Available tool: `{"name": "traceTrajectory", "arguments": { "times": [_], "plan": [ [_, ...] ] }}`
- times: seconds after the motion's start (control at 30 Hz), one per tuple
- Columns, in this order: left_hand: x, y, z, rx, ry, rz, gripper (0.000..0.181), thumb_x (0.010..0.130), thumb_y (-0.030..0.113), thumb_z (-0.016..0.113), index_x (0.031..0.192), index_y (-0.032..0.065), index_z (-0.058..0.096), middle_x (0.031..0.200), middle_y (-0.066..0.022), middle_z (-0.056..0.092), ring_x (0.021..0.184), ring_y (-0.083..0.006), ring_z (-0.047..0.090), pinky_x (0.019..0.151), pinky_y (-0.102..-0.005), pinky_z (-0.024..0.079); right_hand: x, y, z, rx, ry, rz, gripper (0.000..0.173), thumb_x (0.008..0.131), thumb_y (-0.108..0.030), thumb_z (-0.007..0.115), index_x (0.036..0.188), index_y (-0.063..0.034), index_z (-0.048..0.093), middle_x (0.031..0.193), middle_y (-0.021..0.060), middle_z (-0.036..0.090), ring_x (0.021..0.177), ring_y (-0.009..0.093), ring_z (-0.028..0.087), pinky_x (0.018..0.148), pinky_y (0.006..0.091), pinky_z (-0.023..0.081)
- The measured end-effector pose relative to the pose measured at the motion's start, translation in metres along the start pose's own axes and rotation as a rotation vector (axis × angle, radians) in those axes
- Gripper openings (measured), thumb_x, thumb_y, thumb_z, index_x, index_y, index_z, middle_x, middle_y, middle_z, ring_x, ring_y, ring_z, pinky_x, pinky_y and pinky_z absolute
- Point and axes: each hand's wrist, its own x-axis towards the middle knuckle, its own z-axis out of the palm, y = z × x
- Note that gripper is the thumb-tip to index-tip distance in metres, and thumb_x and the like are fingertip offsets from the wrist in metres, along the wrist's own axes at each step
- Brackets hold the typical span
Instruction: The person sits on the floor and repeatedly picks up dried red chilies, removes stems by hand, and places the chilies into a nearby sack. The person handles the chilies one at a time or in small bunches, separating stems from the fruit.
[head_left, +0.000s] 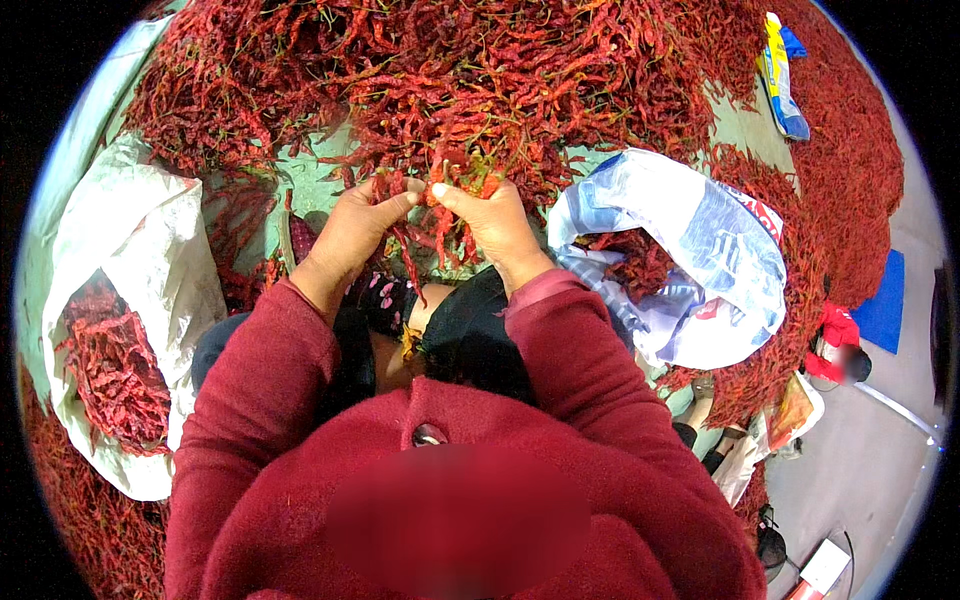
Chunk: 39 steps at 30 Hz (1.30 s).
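Note:
My left hand (360, 221) is closed around dried red chili peppers (405, 255), some of which hang below its fingers. Beside it, my right hand (487, 221) pinches more dried chilies with pale stems; the two thumbs almost meet. Both hands are above my lap, in front of a large heap of dried red chilies (480, 67). To the left stands a white woven sack (161, 247), its mouth showing red chilies. A printed white and blue sack (690, 202) lies open on the right, with darker red chilies inside.
A yellow and blue packet (781, 82) lies on chilies at the upper right. More chilies (847, 187) spread along the right side. Farther right are a person in red (836, 341), a blue mat (885, 304) and another person's legs (701, 412). A white box (825, 566) sits at the lower right.

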Motion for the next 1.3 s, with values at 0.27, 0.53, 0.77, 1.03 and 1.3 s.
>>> {"name": "traceTrajectory", "arguments": {
  "times": [0.27, 0.53, 0.77, 1.03, 1.3],
  "plan": [
    [-0.008, 0.004, 0.001, 0.053, -0.042, -0.023, 0.026, 0.085, 0.010, 0.063, 0.109, 0.0010, 0.059, 0.100, -0.0026, 0.062, 0.089, -0.0101, 0.056, 0.082, -0.0249, 0.044, -0.003, 0.004, 0.003, 0.047, -0.075, 0.103, 0.019, 0.079, -0.004, 0.066, 0.099, -0.0029, 0.064, 0.092, 0.0036, 0.066, 0.082, 0.012, 0.061, 0.078, 0.0279, 0.048],
    [-0.002, 0.013, -0.010, 0.038, 0.128, 0.090, 0.027, 0.085, 0.020, 0.062, 0.104, 0.0011, 0.058, 0.093, -0.0018, 0.061, 0.079, -0.0119, 0.055, 0.072, -0.0254, 0.042, -0.010, -0.003, -0.004, 0.157, 0.110, 0.056, 0.020, 0.076, -0.008, 0.070, 0.095, -0.0045, 0.064, 0.090, 0.0010, 0.064, 0.082, 0.011, 0.059, 0.079, 0.0279, 0.045],
    [-0.029, 0.024, -0.041, 0.005, 0.247, -0.015, 0.014, 0.086, 0.021, 0.062, 0.082, 0.0079, 0.057, 0.072, 0.0015, 0.054, 0.056, -0.0149, 0.059, 0.044, -0.0233, 0.038, -0.067, -0.017, -0.014, 0.358, 0.107, 0.101, 0.022, 0.079, -0.012, 0.068, 0.099, -0.0060, 0.060, 0.088, 0.0001, 0.061, 0.082, 0.012, 0.058, 0.077, 0.0286, 0.047],
    [-0.084, 0.053, 0.059, 0.520, -0.021, 0.059, 0.017, 0.087, 0.011, 0.059, 0.100, -0.0006, 0.057, 0.089, -0.0038, 0.061, 0.069, -0.0173, 0.063, 0.058, -0.0250, 0.049, -0.166, -0.023, -0.023, 0.563, -0.428, 0.160, 0.020, 0.080, -0.017, 0.066, 0.092, -0.0043, 0.057, 0.077, 0.0027, 0.057, 0.067, 0.011, 0.056, 0.061, 0.0236, 0.047],
    [-0.035, 0.027, 0.222, 0.958, -0.506, 0.040, 0.024, 0.085, 0.013, 0.061, 0.101, -0.0049, 0.058, 0.084, -0.0067, 0.062, 0.069, -0.0123, 0.059, 0.055, -0.0277, 0.050, -0.191, -0.036, -0.058, 0.474, -0.756, 0.033, 0.022, 0.075, -0.017, 0.064, 0.091, -0.0027, 0.059, 0.081, 0.0040, 0.059, 0.075, 0.013, 0.057, 0.066, 0.0268, 0.045]
  ]
}}
